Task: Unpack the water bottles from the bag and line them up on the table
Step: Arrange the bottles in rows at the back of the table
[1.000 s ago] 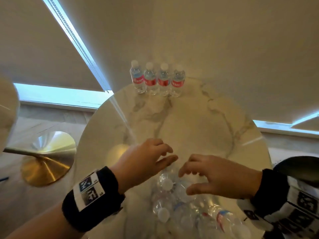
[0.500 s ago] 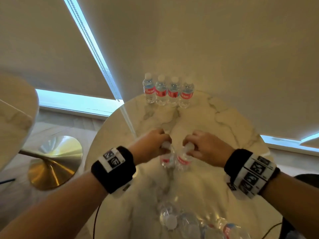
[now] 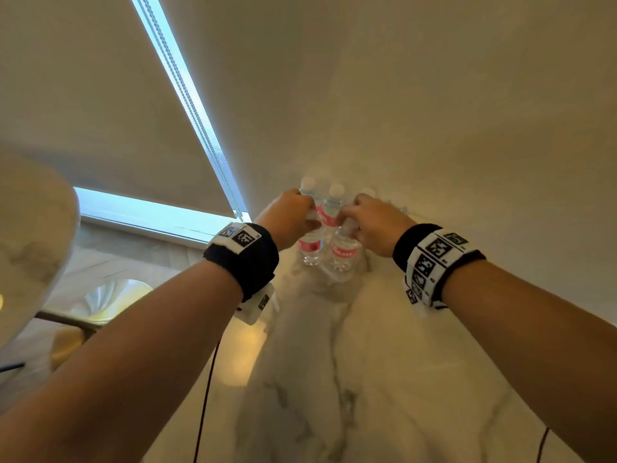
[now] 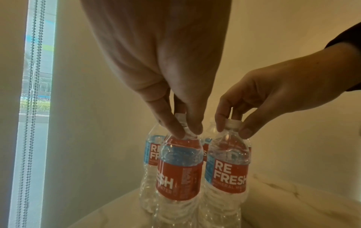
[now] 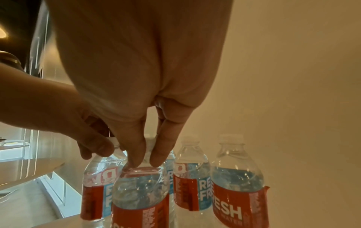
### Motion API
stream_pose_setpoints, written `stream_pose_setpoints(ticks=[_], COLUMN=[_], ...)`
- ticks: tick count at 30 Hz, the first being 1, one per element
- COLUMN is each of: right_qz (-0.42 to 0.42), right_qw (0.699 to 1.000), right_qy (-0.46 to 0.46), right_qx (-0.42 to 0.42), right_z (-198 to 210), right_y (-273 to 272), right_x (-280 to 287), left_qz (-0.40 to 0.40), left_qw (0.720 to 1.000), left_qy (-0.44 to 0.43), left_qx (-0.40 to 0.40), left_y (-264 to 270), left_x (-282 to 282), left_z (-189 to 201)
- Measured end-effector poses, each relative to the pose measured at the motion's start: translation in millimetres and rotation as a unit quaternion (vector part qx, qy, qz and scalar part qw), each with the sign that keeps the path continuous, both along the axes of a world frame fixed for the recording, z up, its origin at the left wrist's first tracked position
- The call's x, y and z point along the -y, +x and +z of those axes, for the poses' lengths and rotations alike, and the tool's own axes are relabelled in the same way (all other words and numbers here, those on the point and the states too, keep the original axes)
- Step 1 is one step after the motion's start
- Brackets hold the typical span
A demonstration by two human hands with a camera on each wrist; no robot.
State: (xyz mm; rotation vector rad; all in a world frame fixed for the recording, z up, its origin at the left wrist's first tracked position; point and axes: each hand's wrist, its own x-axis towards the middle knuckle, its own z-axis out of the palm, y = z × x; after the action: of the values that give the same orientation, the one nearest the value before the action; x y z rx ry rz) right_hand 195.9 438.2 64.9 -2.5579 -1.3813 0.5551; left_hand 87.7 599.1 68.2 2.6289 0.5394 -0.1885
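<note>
Two hands were out over the far edge of the marble table [image 3: 384, 345], arms stretched forward, wrists angled down. Left hand [image 3: 288, 218] pinched the neck of the left bottle [image 3: 310, 247] just under its cap, thumb and fingertips [image 4: 173, 126] pointing down. Right hand [image 3: 377, 225] held the right bottle [image 3: 344, 253] the same way, fingers [image 5: 136, 151] pinched round the neck. Both bottles were upright, side by side, nearly touching, bases at the tabletop; couldn't tell if fully set down. Just behind them stood a row of bottles [image 5: 236, 185], upright, against the window blind [image 3: 434, 95]. Black wristbands [image 3: 242, 253] with printed markers sat on both wrists. Bag wasn't visible.
</note>
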Motion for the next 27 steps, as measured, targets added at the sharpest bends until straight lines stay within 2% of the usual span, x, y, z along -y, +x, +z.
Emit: stream_pose_setpoints(ticks=[8, 14, 17, 20, 25, 27], right_qz=[0.020, -0.018, -0.008, 0.010, 0.072, 0.102], right_qw=[0.999, 0.998, 0.996, 0.994, 0.981, 0.971], right_qy=[0.032, 0.050, 0.058, 0.043, -0.051, -0.094], right_qx=[-0.005, -0.044, -0.065, -0.105, -0.174, -0.195], right_z=[-4.0, 22.9, 44.6, 60.1, 63.7, 57.9], right_y=[6.4, -12.8, -43.3, -93.0, -189.6, -221.9], right_x=[-15.8, 17.4, 60.1, 112.6, 200.2, 227.6], left_qz=[0.023, 0.030, 0.017, -0.044, -0.183, -0.216], left_qw=[1.000, 0.998, 0.997, 0.998, 0.980, 0.967], left_qy=[0.011, 0.045, 0.072, 0.027, -0.074, -0.128], left_qx=[0.005, -0.033, 0.000, 0.043, 0.013, -0.035], left_y=[14.0, -2.7, -34.4, -80.1, -174.3, -209.5], left_x=[-6.4, 2.1, 18.0, 53.1, 133.8, 165.3], left_z=[-2.0, 8.2, 19.1, 30.9, 34.0, 34.6])
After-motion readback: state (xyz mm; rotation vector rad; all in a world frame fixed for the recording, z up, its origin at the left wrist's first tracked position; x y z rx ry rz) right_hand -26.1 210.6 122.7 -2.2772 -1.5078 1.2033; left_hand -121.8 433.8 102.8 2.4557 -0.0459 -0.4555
